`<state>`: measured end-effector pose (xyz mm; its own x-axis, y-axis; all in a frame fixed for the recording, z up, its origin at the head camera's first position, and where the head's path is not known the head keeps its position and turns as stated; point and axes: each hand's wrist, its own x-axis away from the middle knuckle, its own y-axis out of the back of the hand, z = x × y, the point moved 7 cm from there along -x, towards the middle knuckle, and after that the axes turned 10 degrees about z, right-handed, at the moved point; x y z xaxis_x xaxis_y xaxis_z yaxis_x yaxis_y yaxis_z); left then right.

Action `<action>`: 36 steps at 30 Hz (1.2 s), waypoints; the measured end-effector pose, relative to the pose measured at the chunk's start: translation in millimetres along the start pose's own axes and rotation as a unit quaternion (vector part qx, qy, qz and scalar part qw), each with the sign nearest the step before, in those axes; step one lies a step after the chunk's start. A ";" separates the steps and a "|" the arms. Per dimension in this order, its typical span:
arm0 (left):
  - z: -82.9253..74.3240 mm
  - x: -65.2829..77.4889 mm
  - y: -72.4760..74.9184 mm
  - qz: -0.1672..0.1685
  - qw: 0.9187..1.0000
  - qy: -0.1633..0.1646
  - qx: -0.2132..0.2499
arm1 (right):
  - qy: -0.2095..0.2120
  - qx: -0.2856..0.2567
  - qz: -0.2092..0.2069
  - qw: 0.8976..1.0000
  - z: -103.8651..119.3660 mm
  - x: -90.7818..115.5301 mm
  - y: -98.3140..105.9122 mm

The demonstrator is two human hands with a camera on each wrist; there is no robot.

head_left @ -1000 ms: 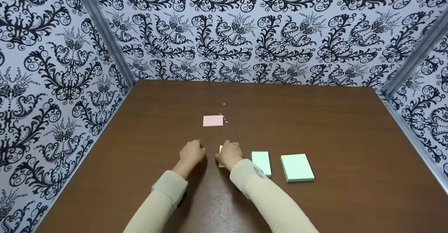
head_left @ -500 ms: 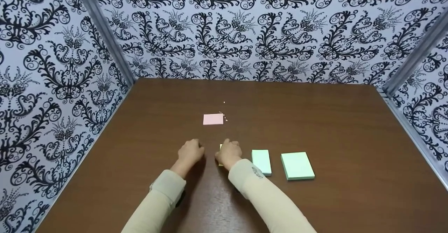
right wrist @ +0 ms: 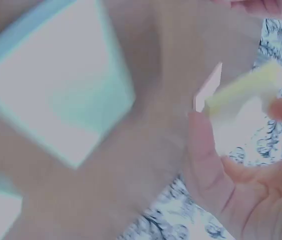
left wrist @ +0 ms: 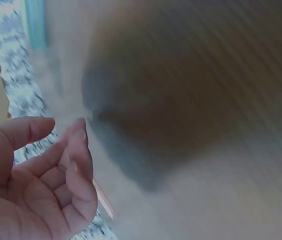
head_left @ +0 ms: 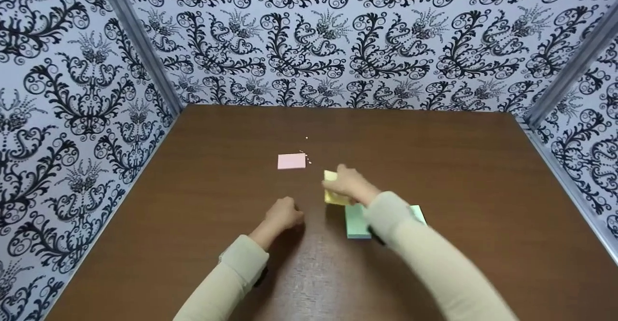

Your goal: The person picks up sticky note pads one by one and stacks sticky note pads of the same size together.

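Note:
In the head view my right hand [head_left: 351,186] grips a yellow sticky note pad [head_left: 333,199] and holds it above the table. The right wrist view shows the yellow pad [right wrist: 245,95] pinched between thumb and fingers. My left hand [head_left: 284,214] is low over the table to the left, its fingers loosely curled. Nothing lies between the left thumb and fingers [left wrist: 78,150] in the left wrist view. Below the right hand and sleeve lies a small green note pad [head_left: 356,223], partly covered. A larger green pad [head_left: 418,213] is mostly hidden behind the right sleeve.
A pink note pad [head_left: 291,161] lies farther back on the brown table [head_left: 231,142], with tiny white bits [head_left: 309,160] by its right edge. Patterned walls [head_left: 309,46] enclose the back and sides.
My right hand has lifted the yellow pad off the table and moved it right and away from me. The left hand has shifted slightly right. The right sleeve now covers more of the green pads.

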<state>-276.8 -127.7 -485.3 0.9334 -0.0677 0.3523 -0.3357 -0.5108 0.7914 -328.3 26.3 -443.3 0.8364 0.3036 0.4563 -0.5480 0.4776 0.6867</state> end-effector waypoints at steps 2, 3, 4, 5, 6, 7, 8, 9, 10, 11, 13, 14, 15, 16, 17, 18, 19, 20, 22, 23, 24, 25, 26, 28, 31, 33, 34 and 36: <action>-16.3 2.1 -9.5 0.015 0.999 -0.044 0.027 | 0.002 0.038 0.019 0.999 -12.8 9.0 3.0; -23.9 3.1 -15.0 0.028 0.997 -0.064 0.045 | 0.000 0.056 0.026 0.998 -19.8 12.5 2.3; -31.4 4.2 -20.2 0.040 0.994 -0.082 0.063 | -0.002 0.075 0.030 0.997 -26.4 15.6 1.1; -38.2 4.9 -25.8 0.056 0.990 -0.096 0.082 | -0.006 0.089 0.034 0.995 -32.3 18.4 -0.6; -44.3 5.1 -31.0 0.070 0.987 -0.105 0.096 | -0.009 0.101 0.035 0.994 -37.5 20.5 -2.4; -50.2 5.6 -35.8 0.083 0.984 -0.113 0.108 | -0.013 0.110 0.033 0.993 -42.1 21.7 -4.4; -55.2 5.7 -40.3 0.092 0.982 -0.117 0.115 | -0.015 0.119 0.029 0.992 -45.6 22.2 -6.5; -59.2 6.0 -43.8 0.100 0.981 -0.116 0.123 | -0.015 0.125 0.024 0.992 -48.0 22.3 -8.4; -63.0 6.3 -47.2 0.106 0.980 -0.116 0.125 | -0.015 0.128 0.020 0.992 -49.4 22.4 -10.1; -66.1 6.7 -50.1 0.111 0.979 -0.115 0.126 | -0.016 0.130 0.015 0.991 -50.5 22.1 -11.6; -70.9 7.8 -54.4 0.115 0.979 -0.112 0.122 | -0.018 0.133 0.008 0.991 -51.5 21.3 -13.6; -72.4 8.6 -56.2 0.118 0.979 -0.109 0.124 | -0.019 0.135 0.007 0.991 -51.7 21.0 -14.4; -73.4 9.5 -57.8 0.122 0.979 -0.103 0.126 | -0.020 0.135 0.005 0.991 -51.3 21.0 -15.0; -74.1 10.2 -59.7 0.128 0.979 -0.098 0.128 | -0.022 0.134 0.005 0.991 -51.2 21.2 -15.5; -74.8 10.9 -61.1 0.130 0.978 -0.095 0.133 | -0.025 0.131 0.005 0.991 -51.5 21.5 -15.9; -75.6 11.6 -62.7 0.136 0.976 -0.093 0.141 | -0.029 0.128 0.006 0.991 -52.0 21.9 -16.5; -76.5 12.2 -64.6 0.143 0.974 -0.091 0.149 | -0.034 0.124 0.007 0.992 -52.6 22.3 -17.2; -77.2 12.7 -66.9 0.150 0.972 -0.090 0.154 | -0.038 0.123 0.010 0.992 -53.5 22.3 -18.2; -78.4 13.5 -70.9 0.166 0.968 -0.088 0.168 | -0.043 0.124 0.014 0.991 -53.7 22.3 -19.8; -78.5 13.9 -72.2 0.172 0.966 -0.087 0.173 | -0.043 0.126 0.014 0.991 -52.9 21.8 -20.3; -78.4 14.2 -73.7 0.178 0.964 -0.084 0.177 | -0.043 0.130 0.013 0.991 -52.1 21.4 -20.6; -78.2 14.6 -75.2 0.182 0.964 -0.081 0.177 | -0.042 0.133 0.011 0.990 -51.2 21.0 -20.8; -77.7 15.0 -76.5 0.186 0.963 -0.077 0.177 | -0.040 0.135 0.008 0.990 -50.6 20.5 -21.2; -76.7 16.4 -78.3 0.188 0.964 -0.070 0.177 | -0.037 0.136 0.001 0.990 -49.4 19.9 -21.6; -76.0 19.2 -80.2 0.192 0.963 -0.071 0.174 | -0.039 0.129 0.000 0.991 -49.7 19.5 -23.2; -76.4 21.3 -81.7 0.198 0.962 -0.075 0.172 | -0.041 0.126 0.002 0.991 -49.7 19.2 -24.2; -76.7 21.9 -82.5 0.201 0.962 -0.079 0.169 | -0.042 0.123 0.002 0.991 -49.6 19.6 -24.5; -78.2 23.0 -83.0 0.201 0.963 -0.090 0.156 | -0.042 0.119 0.002 0.992 -49.2 19.8 -24.7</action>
<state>-237.4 -19.9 -503.8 0.7519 -0.4465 0.4851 -0.6465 -0.6436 0.4096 -297.7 61.1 -479.1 0.8362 0.2297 0.4980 -0.5461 0.2655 0.7946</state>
